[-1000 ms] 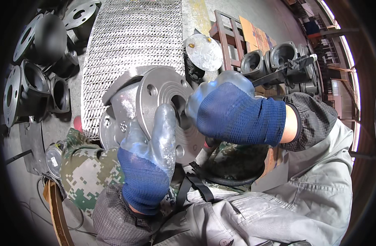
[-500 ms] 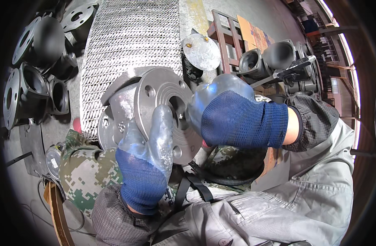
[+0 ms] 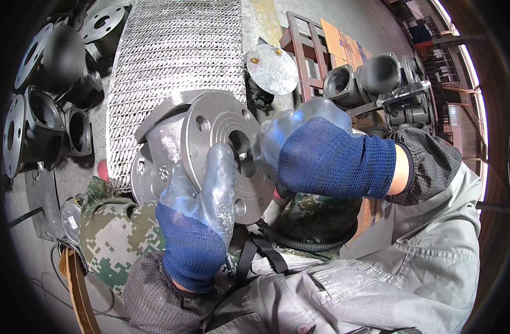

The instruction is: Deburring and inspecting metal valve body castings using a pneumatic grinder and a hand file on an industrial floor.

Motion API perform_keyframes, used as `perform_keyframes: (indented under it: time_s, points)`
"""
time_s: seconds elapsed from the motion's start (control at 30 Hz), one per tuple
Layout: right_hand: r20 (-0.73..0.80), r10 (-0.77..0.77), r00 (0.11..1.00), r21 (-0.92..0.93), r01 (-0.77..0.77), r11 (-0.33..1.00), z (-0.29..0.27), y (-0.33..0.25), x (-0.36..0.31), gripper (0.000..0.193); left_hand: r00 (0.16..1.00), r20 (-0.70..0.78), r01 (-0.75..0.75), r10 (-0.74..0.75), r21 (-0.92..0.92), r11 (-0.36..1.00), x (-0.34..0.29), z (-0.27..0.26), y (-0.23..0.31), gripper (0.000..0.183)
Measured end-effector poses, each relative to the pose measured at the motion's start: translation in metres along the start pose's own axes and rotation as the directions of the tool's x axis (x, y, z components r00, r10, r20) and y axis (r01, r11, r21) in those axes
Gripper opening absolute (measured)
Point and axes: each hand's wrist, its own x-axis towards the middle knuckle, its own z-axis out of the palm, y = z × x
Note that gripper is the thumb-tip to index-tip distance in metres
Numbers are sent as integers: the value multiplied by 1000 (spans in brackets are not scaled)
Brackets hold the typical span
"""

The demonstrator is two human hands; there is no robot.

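Note:
A grey cast-metal valve body (image 3: 219, 119) with a round, drilled flange is tilted toward me in front of my lap. My left hand (image 3: 198, 209), in a blue and grey coated glove, clasps the flange's lower left edge, thumb lying on its face. Beside the central bore, my right hand (image 3: 316, 147), gloved alike, is closed in a fist around a flat metal bar (image 3: 365, 109). One end of that bar, wrapped in dark, shiny tape, sticks out to the upper right. Its other end is hidden by my fist, and I cannot tell whether it enters the bore.
Several similar castings (image 3: 35, 125) stand on the floor at left, and more castings (image 3: 380, 75) sit at right. Ahead runs a woven metal mesh strip (image 3: 177, 44). A round metal plate (image 3: 272, 69) and a reddish-brown frame (image 3: 305, 53) stand beyond my right hand.
My right hand has shifted slightly right, and the bar's taped end has turned a little. The left hand and the valve body hold nearly the same place.

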Motion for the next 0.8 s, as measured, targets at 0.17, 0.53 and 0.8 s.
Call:
perform_keyframes:
  time_s: [0.17, 0.53, 0.8]
  points:
    - [54, 12, 998, 34, -14, 999, 1, -1, 5, 12, 990, -15, 139, -141, -82, 987, -1, 0, 4, 37]
    - [413, 137, 900, 143, -213, 967, -29, -4, 30, 24, 969, -31, -221, 245, 333, 916, -1, -4, -8, 22]
    - [579, 150, 801, 150, -285, 947, -28, -2, 33, 23, 930, 33, -357, 365, 305, 883, 3, 0, -17, 25]
